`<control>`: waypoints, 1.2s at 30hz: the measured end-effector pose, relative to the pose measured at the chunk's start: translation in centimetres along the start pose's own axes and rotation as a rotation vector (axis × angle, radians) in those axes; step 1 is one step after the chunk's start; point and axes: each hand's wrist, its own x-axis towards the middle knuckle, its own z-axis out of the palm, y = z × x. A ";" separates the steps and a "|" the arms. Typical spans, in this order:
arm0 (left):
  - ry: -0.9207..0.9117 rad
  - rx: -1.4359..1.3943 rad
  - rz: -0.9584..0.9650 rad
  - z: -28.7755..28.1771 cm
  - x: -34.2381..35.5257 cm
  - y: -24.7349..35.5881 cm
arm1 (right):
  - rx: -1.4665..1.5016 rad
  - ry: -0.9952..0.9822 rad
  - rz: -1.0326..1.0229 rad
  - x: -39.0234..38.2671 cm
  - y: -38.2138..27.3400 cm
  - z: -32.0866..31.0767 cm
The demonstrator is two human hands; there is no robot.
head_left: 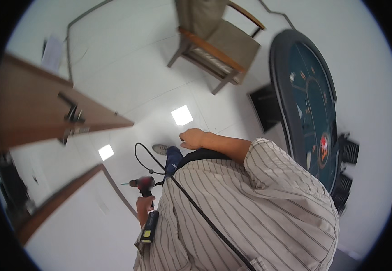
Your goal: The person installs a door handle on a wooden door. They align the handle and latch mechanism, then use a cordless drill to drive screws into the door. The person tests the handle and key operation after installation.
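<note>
Drill (146,182) in red and black sits low at your left side, its handle gripped in your left hand (144,206), its thin bit (125,184) pointing out to the left. Your right hand (193,138) is in front of your body with nothing visible in it; I can't tell whether it is closed. You seem to be at the carrying step, so the next move likely calls for keeping that bit clear of the open door (33,106) ahead-left. Beyond stand a padded chair (236,43) and an oval green-topped table (279,67).
</note>
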 end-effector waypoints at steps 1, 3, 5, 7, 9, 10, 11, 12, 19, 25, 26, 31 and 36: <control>0.064 0.092 -0.039 -0.6 -0.5 2.7 | 0.040 0.022 0.025 -2.0 2.0 0.2; 0.036 0.223 0.037 -1.9 -1.7 8.4 | 0.253 0.224 0.100 -6.0 6.5 0.7; 0.070 0.302 0.107 -1.4 -3.7 13.8 | 0.483 0.472 0.222 -10.9 11.2 1.7; 0.145 0.298 0.294 0.6 -4.7 18.6 | 0.586 0.782 0.392 -15.5 18.0 3.0; 0.204 0.300 0.409 3.6 -5.8 23.8 | 0.615 1.139 0.582 -20.8 25.7 4.2; 0.228 0.290 0.464 5.4 -6.4 26.5 | 0.617 1.235 0.693 -23.7 29.5 4.7; 0.219 0.243 0.496 7.5 -7.2 29.0 | 0.625 1.326 0.800 -26.7 33.0 5.3; 0.230 0.208 0.529 9.7 -8.4 31.9 | 0.620 1.390 0.869 -29.7 36.6 5.5; 0.207 0.335 0.893 19.6 -17.1 52.4 | 0.856 1.547 0.931 -43.0 49.1 5.9; 0.151 0.633 1.225 27.8 -22.4 70.8 | 1.650 1.664 0.542 -45.8 50.8 4.2; 0.148 0.670 1.282 29.6 -22.8 73.8 | 1.695 1.669 0.543 -46.3 51.4 3.1; -0.110 0.922 1.252 41.5 -22.1 87.6 | 1.776 1.665 0.460 -46.5 51.4 -0.3; -0.191 0.861 1.249 50.7 -18.9 92.8 | 1.777 1.604 0.617 -44.7 47.2 4.5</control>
